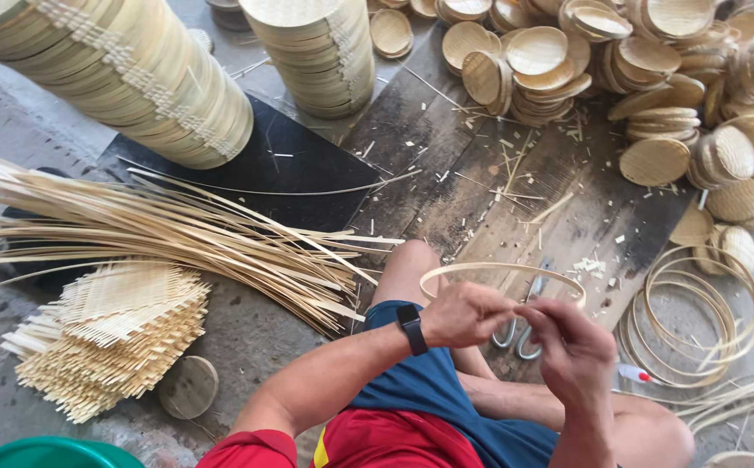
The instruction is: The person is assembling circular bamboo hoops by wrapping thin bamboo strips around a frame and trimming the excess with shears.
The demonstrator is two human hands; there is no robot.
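My left hand (468, 314) and my right hand (575, 347) are both closed on a thin bamboo strip bent into a hoop (500, 270), held over my lap. The hoop's near ends meet between my fingers. A black watch sits on my left wrist. Under the hoop, on the dark wooden board (446, 186), lie scissors (517, 334) with grey handles, partly hidden by my hands.
A bundle of long bamboo strips (160, 230) lies at left above a stack of woven square mats (113, 338). Two tall stacks of round lids (126, 74) stand behind. Piled round woven lids (654, 78) fill the upper right. Finished hoops (693, 316) lie at right. A green tub rim (52, 452) shows bottom left.
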